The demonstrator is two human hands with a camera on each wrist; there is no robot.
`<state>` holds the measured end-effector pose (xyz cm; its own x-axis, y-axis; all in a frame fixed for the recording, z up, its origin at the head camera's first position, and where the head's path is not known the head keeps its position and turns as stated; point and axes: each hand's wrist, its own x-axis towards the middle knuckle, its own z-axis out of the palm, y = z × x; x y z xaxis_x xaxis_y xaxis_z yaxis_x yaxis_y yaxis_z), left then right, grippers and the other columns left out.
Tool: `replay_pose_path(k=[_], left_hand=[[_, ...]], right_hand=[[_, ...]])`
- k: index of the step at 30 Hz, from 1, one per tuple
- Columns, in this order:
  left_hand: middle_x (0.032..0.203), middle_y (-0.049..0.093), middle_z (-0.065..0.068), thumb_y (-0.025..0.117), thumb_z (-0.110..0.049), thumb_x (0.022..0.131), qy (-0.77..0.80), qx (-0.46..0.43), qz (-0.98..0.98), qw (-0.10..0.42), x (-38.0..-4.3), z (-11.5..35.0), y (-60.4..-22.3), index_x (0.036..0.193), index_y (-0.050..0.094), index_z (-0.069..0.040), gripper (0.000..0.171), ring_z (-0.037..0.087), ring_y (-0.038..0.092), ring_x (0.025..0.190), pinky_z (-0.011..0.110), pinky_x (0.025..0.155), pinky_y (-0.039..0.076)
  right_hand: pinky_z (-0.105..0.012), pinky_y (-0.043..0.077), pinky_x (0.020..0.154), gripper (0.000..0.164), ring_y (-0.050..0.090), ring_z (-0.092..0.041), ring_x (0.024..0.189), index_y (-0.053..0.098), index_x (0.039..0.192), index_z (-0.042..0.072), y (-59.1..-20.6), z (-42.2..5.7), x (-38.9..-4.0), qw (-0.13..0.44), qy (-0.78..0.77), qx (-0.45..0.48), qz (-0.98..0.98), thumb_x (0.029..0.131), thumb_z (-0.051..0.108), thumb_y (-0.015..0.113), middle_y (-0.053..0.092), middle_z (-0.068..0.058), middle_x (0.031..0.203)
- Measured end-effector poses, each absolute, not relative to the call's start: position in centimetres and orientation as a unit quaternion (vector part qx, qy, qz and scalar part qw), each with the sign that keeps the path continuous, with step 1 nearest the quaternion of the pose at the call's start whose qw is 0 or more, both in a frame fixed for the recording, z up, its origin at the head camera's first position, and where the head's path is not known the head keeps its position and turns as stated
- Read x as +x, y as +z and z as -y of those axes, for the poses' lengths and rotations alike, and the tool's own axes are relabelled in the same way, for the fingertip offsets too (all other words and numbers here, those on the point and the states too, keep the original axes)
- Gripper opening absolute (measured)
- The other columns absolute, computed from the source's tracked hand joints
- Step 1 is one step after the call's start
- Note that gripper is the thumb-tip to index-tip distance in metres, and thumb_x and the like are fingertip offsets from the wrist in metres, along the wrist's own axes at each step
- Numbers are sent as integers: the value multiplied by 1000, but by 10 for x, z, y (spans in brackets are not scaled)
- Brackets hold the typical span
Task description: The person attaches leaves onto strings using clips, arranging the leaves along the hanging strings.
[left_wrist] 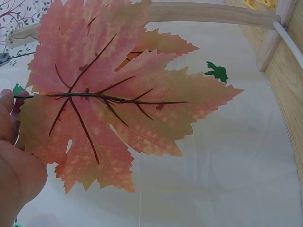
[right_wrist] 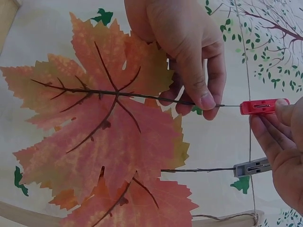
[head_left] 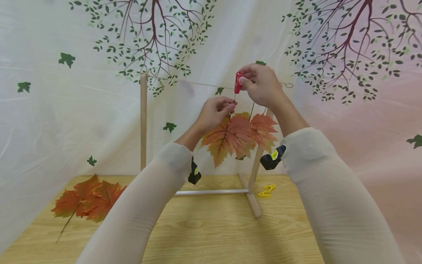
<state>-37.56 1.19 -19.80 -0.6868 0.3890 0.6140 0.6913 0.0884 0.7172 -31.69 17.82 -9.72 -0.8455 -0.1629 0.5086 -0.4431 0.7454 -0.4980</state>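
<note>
In the head view my right hand point(head_left: 262, 86) pinches a red clothespin point(head_left: 238, 82) at the string point(head_left: 204, 84). Just below it, my left hand point(head_left: 215, 112) holds the thin dark stem of an orange-red artificial maple leaf point(head_left: 225, 135) between thumb and fingers. The right wrist view shows the stem's tip meeting the red clothespin point(right_wrist: 258, 107), which overlaps the string; whether it clamps both I cannot tell. Beside it a grey clothespin point(right_wrist: 251, 168) on the string carries the stem of a second leaf point(right_wrist: 137, 203). The left wrist view shows the held leaf point(left_wrist: 99, 99) broadside.
A wooden post point(head_left: 143, 121) supports the string at left, another point(head_left: 255, 168) at right, with a white rod point(head_left: 211, 192) low between them. More maple leaves point(head_left: 89, 200) lie on the table's left. Yellow clothespins point(head_left: 267, 191) lie beside the right foot. Behind hangs a printed curtain point(head_left: 108, 110).
</note>
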Motion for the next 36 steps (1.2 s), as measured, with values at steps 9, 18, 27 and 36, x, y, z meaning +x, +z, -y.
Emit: replay_pose_path(k=[9, 18, 27, 36], left_hand=[[113, 70, 21, 58, -10, 105, -573, -370, 720, 132, -377, -12, -197, 125, 67, 4, 27, 31, 67, 100, 33, 89, 57], [107, 71, 15, 58, -15, 105, -565, -357, 731, 137, -378, -14, -197, 124, 68, 3, 28, 26, 68, 96, 32, 88, 57], [108, 72, 16, 59, -13, 105, -556, -360, 734, 150, -381, -14, -201, 122, 69, 2, 25, 24, 69, 95, 31, 87, 57], [104, 72, 16, 62, -17, 104, -560, -345, 741, 136, -381, -10, -208, 121, 70, 0, 25, 24, 67, 88, 37, 83, 57]], right_hand=[[-37, 50, 104, 43, 65, -20, 120, 50, 148, 10, -95, -177, -317, 218, 313, 164, 910, 109, 26, 51, 63, -9, 137], [-54, 30, 111, 45, 62, -16, 124, 51, 150, 16, -95, -176, -316, 222, 300, 149, 916, 108, 33, 53, 65, -4, 136], [-64, 14, 110, 46, 60, -16, 127, 53, 149, 18, -95, -175, -315, 228, 292, 143, 918, 107, 35, 56, 65, -2, 136], [-35, 53, 98, 42, 63, -17, 119, 54, 146, 11, -95, -175, -314, 228, 290, 173, 913, 107, 25, 55, 65, -7, 132]])
